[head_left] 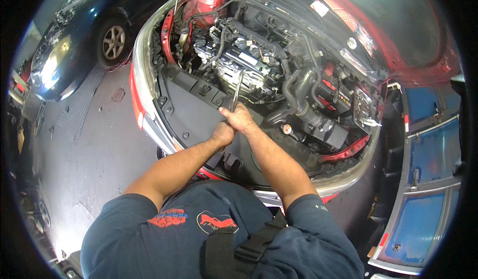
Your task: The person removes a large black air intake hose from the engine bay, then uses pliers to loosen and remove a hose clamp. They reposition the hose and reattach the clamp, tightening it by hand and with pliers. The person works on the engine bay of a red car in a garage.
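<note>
Both of my hands are closed around a long metal bar-like tool (237,92), whose exact kind I cannot make out. My left hand (224,134) grips it lower down, close to my body. Just above, my right hand (241,117) holds it with the thumb along the left side. The tool's shiny shaft points away from me, and its far end reaches the front of the engine (244,62). Whether that end touches a part is unclear. Beneath my hands lies the black front cover panel (196,97) of the engine bay.
Right of the engine are a ribbed intake hose (307,113), a battery (334,91) and a tray of small metal items (366,109). A round cap (287,128) sits near my right forearm. A dark car (84,25) stands at left, blue panels (418,224) at right.
</note>
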A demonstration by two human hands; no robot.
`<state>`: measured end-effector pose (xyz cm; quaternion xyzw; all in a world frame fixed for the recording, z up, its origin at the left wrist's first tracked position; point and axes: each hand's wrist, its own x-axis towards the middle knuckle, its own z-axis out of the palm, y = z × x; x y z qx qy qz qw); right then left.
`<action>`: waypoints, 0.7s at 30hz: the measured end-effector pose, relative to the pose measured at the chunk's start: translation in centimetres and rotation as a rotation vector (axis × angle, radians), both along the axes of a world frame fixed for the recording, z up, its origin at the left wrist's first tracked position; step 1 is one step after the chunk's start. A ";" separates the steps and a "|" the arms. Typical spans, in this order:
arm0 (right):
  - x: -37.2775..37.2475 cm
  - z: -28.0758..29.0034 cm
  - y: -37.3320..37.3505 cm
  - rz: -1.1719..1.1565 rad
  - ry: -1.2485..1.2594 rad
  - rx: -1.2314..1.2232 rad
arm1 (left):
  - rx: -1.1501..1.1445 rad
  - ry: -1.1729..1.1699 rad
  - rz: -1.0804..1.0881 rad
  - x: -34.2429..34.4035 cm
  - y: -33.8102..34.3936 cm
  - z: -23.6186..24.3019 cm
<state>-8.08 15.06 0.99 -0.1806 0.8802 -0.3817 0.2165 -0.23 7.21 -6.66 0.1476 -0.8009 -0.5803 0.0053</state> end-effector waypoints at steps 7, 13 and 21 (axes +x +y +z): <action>-10.8 11.8 6.8 -0.393 0.920 -0.235 | 1.112 -0.569 0.101 -5.0 -5.1 6.2; -23.9 15.8 9.3 -0.556 0.705 0.314 | 1.099 -0.453 0.116 -13.0 -7.7 9.1; -30.4 16.5 10.3 -0.317 0.367 0.400 | 1.196 -0.480 -0.009 -22.1 -7.7 10.7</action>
